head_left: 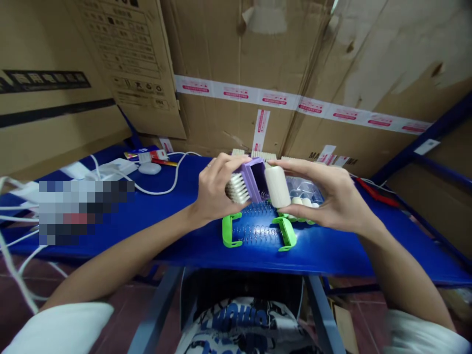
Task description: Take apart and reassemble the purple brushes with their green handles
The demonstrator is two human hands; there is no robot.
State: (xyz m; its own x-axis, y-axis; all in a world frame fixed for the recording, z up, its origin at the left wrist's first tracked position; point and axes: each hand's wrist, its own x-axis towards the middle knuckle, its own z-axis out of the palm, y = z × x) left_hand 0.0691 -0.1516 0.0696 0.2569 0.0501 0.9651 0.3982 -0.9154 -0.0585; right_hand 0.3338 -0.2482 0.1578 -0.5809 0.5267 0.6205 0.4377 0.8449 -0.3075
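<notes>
Two pieces look unjoined: the left hand [216, 191] grips a purple box [250, 181], the right hand [337, 196] pinches a white block [278, 187] at its three o'clock, springs [254, 233] and green clips [227, 231] apparently unfitted at six.

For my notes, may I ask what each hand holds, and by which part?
Left hand: purple bristled piece, by its top and bottom. Right hand: cream block, by its upper and lower ends.
</notes>
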